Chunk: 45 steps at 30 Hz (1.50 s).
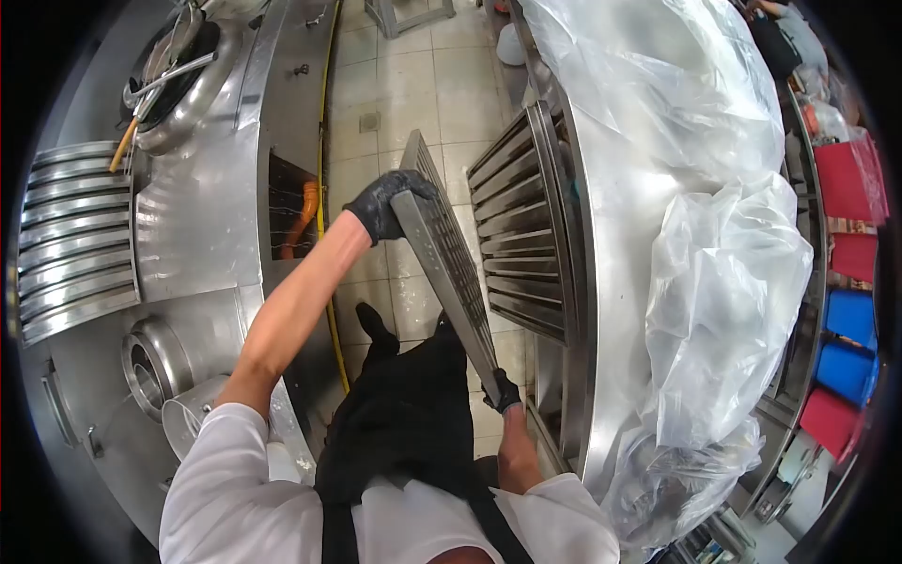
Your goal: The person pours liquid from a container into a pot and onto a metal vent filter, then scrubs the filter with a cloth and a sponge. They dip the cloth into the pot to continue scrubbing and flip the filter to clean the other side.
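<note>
Between my two hands, a metal baffle filter (449,273) is held on edge over the walkway, its slotted face turned to the right. My left hand (390,205), in a black glove, is closed around its upper edge. Lower down, my right hand (503,391), also gloved in black, grips the near end; part of its fingers is hidden by the frame. Just to the right, more baffle filters (519,230) stand leaning against the counter side, apart from the one I hold.
Another slatted filter (80,240) lies on the left steel counter (197,216) near a wok station (178,85). Plastic sheeting (723,310) covers things on the right counter (615,282). A yellow pipe (329,282) runs along the tiled floor (404,85). A person (799,38) is at far right.
</note>
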### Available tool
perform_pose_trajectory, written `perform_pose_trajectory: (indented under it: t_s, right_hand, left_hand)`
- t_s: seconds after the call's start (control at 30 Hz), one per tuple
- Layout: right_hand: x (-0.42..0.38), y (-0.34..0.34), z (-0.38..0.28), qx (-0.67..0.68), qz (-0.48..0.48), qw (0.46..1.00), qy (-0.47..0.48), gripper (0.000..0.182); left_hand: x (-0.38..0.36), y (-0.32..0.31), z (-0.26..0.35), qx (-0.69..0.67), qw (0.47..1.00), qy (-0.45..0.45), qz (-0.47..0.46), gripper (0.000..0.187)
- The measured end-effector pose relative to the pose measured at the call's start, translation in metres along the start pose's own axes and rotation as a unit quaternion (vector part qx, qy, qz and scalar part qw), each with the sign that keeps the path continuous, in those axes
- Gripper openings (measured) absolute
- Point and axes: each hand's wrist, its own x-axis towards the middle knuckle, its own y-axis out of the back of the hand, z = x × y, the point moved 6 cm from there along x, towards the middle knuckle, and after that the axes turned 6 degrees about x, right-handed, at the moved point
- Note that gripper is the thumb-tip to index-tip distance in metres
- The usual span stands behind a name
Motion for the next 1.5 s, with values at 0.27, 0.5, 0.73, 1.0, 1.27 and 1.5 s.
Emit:
perform_pose_trajectory:
  t_s: [0.27,0.5,0.73,1.0,1.27,1.5]
  right_hand:
    - [0.048,-0.014,-0.049,0.035,-0.034,0.998,0.042,0.049]
    - [-0.067,-0.124,-0.283,-0.237,-0.074,0.873,0.419,0.054]
    - [-0.083,-0.252,-0.389,-0.504,-0.054,0.677,0.533,0.075]
    - [0.04,-0.181,-0.363,-0.501,0.248,0.587,0.585,0.066]
    - [-0.027,-0.165,-0.368,-0.55,0.245,0.569,0.561,0.065]
    - [-0.01,-0.143,-0.342,-0.694,0.418,0.407,0.422,0.013]
  left_hand:
    - [0.057,-0.046,0.006,0.119,0.987,-0.106,-0.018,0.013]
    - [0.107,-0.085,-0.124,0.202,0.966,-0.148,0.062,0.033]
    - [0.103,-0.044,-0.368,-0.107,0.987,0.091,0.073,0.038]
    - [0.074,-0.036,-0.332,0.182,0.975,0.004,-0.125,0.041]
    - [-0.008,0.134,-0.133,0.243,0.955,-0.145,0.087,0.04]
    - [-0.129,0.238,0.063,0.509,0.721,-0.135,0.449,0.04]
